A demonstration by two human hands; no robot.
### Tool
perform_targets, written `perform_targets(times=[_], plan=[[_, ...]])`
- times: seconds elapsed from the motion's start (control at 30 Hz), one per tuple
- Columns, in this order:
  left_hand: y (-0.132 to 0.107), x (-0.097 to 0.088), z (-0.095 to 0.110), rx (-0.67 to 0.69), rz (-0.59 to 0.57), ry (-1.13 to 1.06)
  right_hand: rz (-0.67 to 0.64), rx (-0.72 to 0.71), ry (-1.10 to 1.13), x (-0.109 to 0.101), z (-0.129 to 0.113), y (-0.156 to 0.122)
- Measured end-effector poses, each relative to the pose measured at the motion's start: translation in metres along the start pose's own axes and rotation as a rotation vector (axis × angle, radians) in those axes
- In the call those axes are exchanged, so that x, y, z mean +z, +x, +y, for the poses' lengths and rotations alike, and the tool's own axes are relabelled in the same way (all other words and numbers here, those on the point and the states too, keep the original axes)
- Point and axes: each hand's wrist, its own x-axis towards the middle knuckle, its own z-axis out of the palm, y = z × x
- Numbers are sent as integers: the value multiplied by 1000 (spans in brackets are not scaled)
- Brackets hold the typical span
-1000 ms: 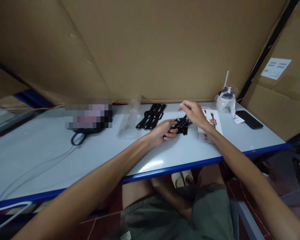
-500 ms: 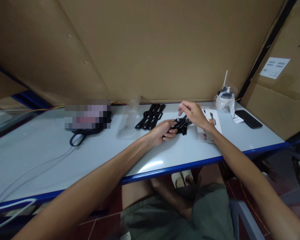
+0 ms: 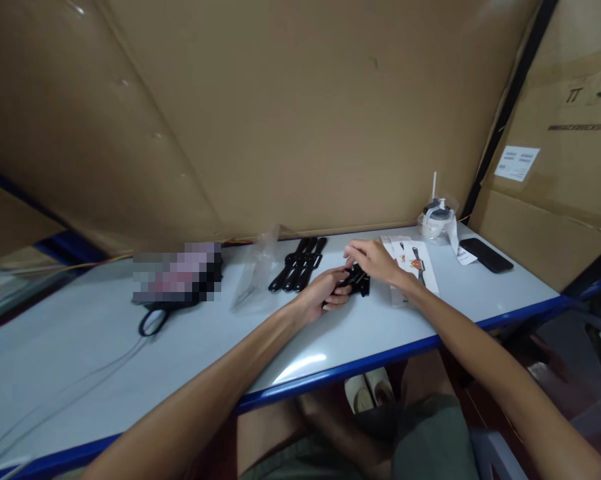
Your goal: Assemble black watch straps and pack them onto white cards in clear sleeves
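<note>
The left hand (image 3: 325, 293) is curled tight around a small black strap part (image 3: 360, 281) on the table (image 3: 105, 347), the right hand (image 3: 375, 260) pinches its top, and the row of black straps (image 3: 297, 265) at ten o'clock looks not yet touched.

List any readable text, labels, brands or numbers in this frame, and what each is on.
Nothing reads clearly enough to quote.
Cardboard box: black printed line and symbols, blurred.
White label on it: rows too small.
Leaflets on the table: watch picture, print too small.
White tag: unreadable.
Black strap parts in the left hand: no marking visible.
</note>
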Motion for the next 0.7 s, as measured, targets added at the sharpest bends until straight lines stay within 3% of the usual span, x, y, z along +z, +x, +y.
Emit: perform_targets(times=[0.13, 0.33, 0.5, 0.7], plan=[[0, 1, -1, 7, 23, 13, 45, 10, -224, -2, 3, -2], [7, -6, -5, -4, 15, -9, 92, -2, -294, 0, 6, -3], [14, -13, -10, 45, -11, -40, 120, 8, -133, 2, 10, 0], [13, -11, -11, 221, 108, -14, 380, 136, 29, -5, 26, 8]])
